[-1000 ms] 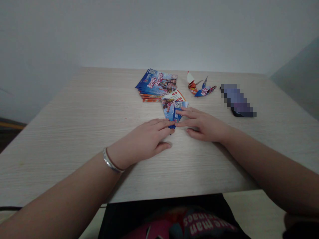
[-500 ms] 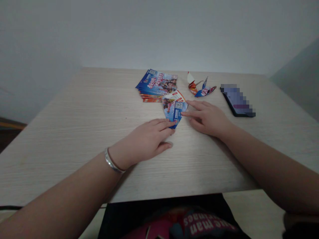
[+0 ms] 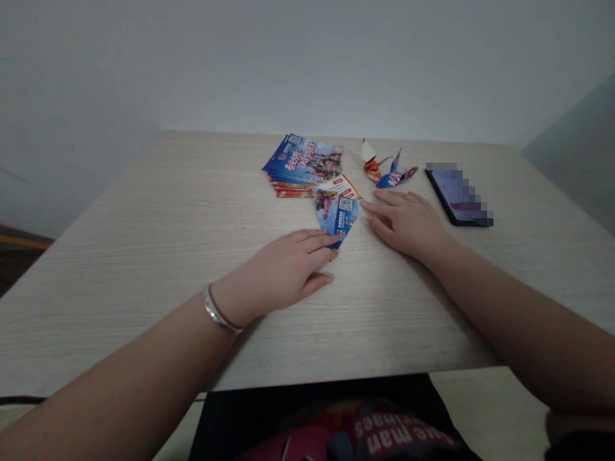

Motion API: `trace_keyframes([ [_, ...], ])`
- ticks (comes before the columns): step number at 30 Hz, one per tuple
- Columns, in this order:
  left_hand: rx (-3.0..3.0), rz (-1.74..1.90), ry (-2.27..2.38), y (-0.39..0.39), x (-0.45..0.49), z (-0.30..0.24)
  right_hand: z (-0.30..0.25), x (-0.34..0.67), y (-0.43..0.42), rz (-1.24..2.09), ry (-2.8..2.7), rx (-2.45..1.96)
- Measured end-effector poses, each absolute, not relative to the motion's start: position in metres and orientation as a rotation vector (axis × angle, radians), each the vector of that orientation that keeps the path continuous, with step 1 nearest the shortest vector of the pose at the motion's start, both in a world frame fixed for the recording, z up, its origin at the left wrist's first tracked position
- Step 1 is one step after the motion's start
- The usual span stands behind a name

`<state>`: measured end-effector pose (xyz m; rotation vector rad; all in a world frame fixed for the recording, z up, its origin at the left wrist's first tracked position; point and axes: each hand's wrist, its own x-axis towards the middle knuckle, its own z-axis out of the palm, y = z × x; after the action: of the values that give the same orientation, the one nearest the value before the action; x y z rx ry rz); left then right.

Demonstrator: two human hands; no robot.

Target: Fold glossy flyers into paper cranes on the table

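A folded printed paper [image 3: 339, 211], blue with a QR code and a white-and-orange flap at its top, lies on the table. My left hand [image 3: 300, 266] rests flat with its fingertips on the paper's lower left corner, fingers stretched out. At the paper's right edge is my right hand [image 3: 408, 221], fingers apart, the index fingertip at or just beside the right corner. Whether that fingertip touches the paper is hard to tell. Neither hand grips anything.
Behind the folded paper sits a fanned stack of printed flyers [image 3: 305, 160]. Two folded paper cranes, one orange [image 3: 372, 168] and one blue [image 3: 391, 179], stand to its right. A black phone [image 3: 459, 195] lies farther right on the pale wooden table [image 3: 168, 211]. A wall rises behind.
My right hand has slid a little to the right, its fingers drawing off the paper's right side. My left hand and the paper have stayed in place.
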<state>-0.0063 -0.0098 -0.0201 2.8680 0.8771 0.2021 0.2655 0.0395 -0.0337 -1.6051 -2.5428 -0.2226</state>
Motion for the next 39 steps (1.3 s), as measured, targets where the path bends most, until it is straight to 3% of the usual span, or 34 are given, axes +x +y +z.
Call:
trace_keyframes([
  [10, 2.803, 0.301, 0.883, -0.007, -0.006, -0.023, -0.046, 0.268, 0.042, -0.166, -2.392, -1.402],
  [19, 2.635, 0.357, 1.031, -0.004, -0.003, -0.022, -0.038, 0.253, 0.033, -0.132, -2.634, -0.867],
  [28, 2.731, 0.274, 1.175, -0.007, 0.006, -0.021, -0.034, 0.248, 0.026, -0.216, -2.641, -0.914],
  [35, 2.825, 0.454, 1.105, -0.004, 0.007, -0.023, -0.033, 0.241, 0.021, -0.175, -2.681, -0.863],
  [39, 2.897, 0.331, 1.157, -0.005, 0.008, -0.020, -0.031, 0.239, 0.018, -0.258, -2.706, -0.883],
])
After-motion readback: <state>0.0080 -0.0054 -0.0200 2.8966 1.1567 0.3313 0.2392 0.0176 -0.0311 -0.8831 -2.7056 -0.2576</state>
